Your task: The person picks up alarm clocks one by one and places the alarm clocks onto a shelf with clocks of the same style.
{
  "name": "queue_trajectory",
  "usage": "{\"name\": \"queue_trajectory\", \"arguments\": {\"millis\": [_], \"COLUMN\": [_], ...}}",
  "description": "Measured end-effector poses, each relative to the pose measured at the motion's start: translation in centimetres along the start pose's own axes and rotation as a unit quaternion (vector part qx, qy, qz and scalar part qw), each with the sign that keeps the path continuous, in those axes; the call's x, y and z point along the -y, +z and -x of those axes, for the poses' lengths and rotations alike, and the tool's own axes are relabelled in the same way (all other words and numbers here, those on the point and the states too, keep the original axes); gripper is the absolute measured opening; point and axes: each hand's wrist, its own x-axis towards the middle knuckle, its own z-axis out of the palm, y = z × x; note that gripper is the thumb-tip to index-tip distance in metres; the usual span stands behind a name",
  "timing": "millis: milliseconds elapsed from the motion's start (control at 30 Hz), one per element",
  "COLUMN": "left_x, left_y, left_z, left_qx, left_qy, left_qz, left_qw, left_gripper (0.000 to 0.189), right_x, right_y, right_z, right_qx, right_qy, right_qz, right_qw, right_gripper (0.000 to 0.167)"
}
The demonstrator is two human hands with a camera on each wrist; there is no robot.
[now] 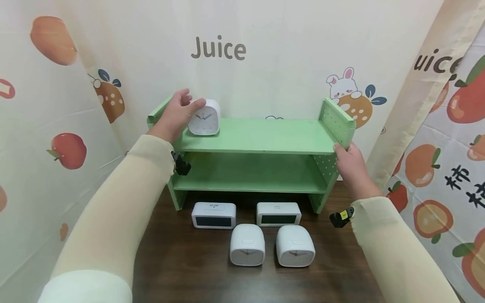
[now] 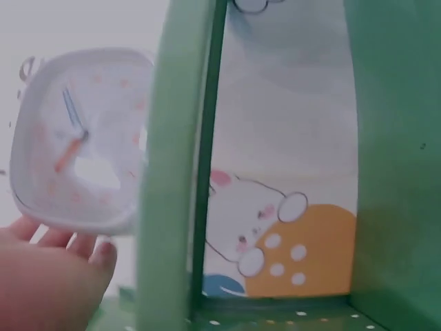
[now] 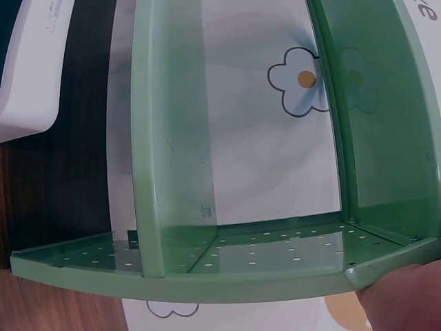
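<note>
A white square alarm clock (image 1: 205, 118) with a round-cornered dial stands upright at the left end of the green two-tier shelf's (image 1: 265, 134) top board. My left hand (image 1: 177, 113) is at the clock's upper left corner, thumb on or against it and the other fingers extended behind. In the left wrist view its fingertips (image 2: 83, 245) lie along the clock's side (image 2: 79, 138). At the right end, my right hand (image 1: 352, 166) grips the shelf's side panel near the top board's front corner. Only part of that hand shows in the right wrist view, at the green panel (image 3: 262, 286).
On the dark wooden table (image 1: 182, 269), two white digital clocks (image 1: 214, 215) (image 1: 278, 214) sit before the shelf. Nearer are two rounded white dial clocks (image 1: 247, 245) (image 1: 295, 246). Fruit-printed curtains (image 1: 265, 63) hang behind and at both sides.
</note>
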Motion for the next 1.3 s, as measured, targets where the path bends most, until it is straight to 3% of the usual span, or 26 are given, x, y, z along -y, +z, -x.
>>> {"name": "queue_trajectory", "arguments": {"millis": [267, 467, 767, 900, 1100, 1300], "left_x": [-1.7, -1.7, -1.0, -0.2, 2.3, 5.2], "left_y": [0.0, 0.0, 1.5, 2.5, 4.0, 5.0], "left_z": [2.7, 5.8, 9.0, 10.6, 12.8, 14.6], "left_qx": [-0.041, -0.023, -0.003, 0.013, 0.050, 0.036], "left_qy": [0.057, 0.104, 0.180, 0.206, 0.218, 0.224], "left_qz": [-0.019, -0.056, -0.058, -0.067, -0.031, -0.025], "left_qw": [0.9973, 0.9927, 0.9819, 0.9762, 0.9741, 0.9737], "left_gripper": [0.103, 0.100, 0.095, 0.097, 0.101, 0.097], "right_x": [-0.1, -0.1, -0.4, -0.5, -0.3, -0.2], "right_y": [0.0, 0.3, 0.2, 0.1, 0.0, 0.2], "right_z": [0.0, 0.0, -0.2, -0.1, 0.2, 0.5], "right_qx": [0.004, -0.001, -0.015, -0.015, -0.023, -0.019], "right_qy": [-0.003, 0.000, -0.007, 0.002, 0.005, -0.006], "right_qz": [-0.002, -0.004, -0.005, -0.006, -0.009, -0.016], "right_qw": [1.0000, 1.0000, 0.9998, 0.9999, 0.9997, 0.9997], "right_gripper": [0.060, 0.061, 0.059, 0.060, 0.060, 0.059]}}
